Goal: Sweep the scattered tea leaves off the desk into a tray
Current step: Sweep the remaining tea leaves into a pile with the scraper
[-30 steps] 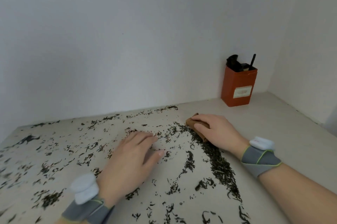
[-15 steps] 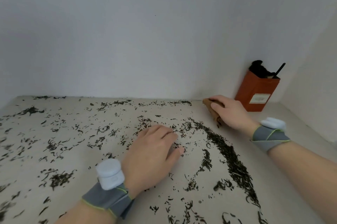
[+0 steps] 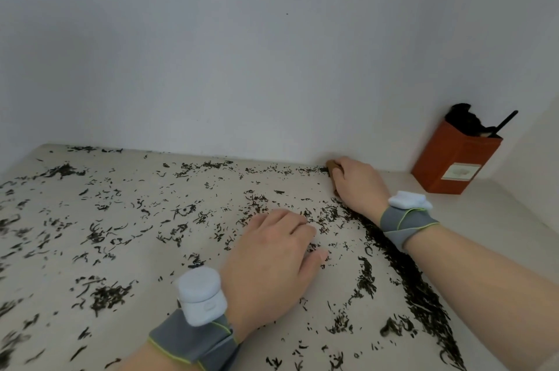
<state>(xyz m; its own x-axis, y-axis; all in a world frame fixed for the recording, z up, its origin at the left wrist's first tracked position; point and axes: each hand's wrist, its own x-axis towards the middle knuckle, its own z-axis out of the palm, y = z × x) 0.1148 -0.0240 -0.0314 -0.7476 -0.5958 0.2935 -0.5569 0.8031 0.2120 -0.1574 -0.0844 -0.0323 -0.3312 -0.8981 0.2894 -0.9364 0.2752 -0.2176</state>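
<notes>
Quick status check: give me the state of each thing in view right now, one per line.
Tea leaves: scattered across the desk, with a dense line by the right forearm.
Desk: bare at far right, littered elsewhere.
Brown block: gripped, on the desk at the wall.
Right hand: closed on the block.
Left hand: flat, palm down, empty.
Orange box: upright, open-topped, dark items inside.

Bare rm corner: pale desk (image 3: 484, 219), plain walls (image 3: 242, 53), prob home

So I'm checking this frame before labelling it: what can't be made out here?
- Tray: not in the head view at all.
- Brown tool: mostly covered by the right hand, so its type is unclear.
- Orange box: dark contents too small to identify.
- Tea leaves at the left edge: blurred.
- Left hand: palm down, its underside hidden.
</notes>
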